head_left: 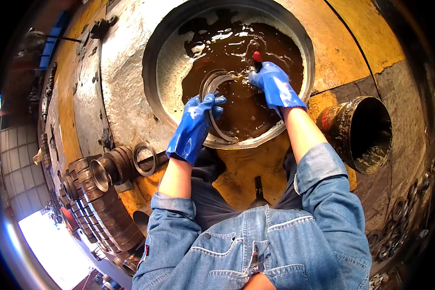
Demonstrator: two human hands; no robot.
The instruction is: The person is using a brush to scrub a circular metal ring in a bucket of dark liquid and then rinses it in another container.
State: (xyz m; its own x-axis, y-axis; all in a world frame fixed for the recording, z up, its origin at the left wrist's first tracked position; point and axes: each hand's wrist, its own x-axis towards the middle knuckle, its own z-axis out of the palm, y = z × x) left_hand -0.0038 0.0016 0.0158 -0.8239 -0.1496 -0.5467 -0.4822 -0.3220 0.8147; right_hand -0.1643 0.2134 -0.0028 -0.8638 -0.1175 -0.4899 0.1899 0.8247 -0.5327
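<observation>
Both my hands wear blue rubber gloves and work over a wide round basin of dark brown, foamy liquid. My left hand is closed on the near left side of a metal ring, which stands tilted, its lower part near the basin's near wall. To the right, my right hand is closed round a red-ended handle that pokes up past the thumb. The tool's working end is hidden by the glove and glare, so its kind cannot be made out. A gap separates it from the ring.
Left of my left forearm, a loose metal ring leans beside a row of brown ring-shaped parts. An open, greasy metal cylinder lies right of the basin. Chain-like metal parts lie at lower right. Worn metal plates cover the floor.
</observation>
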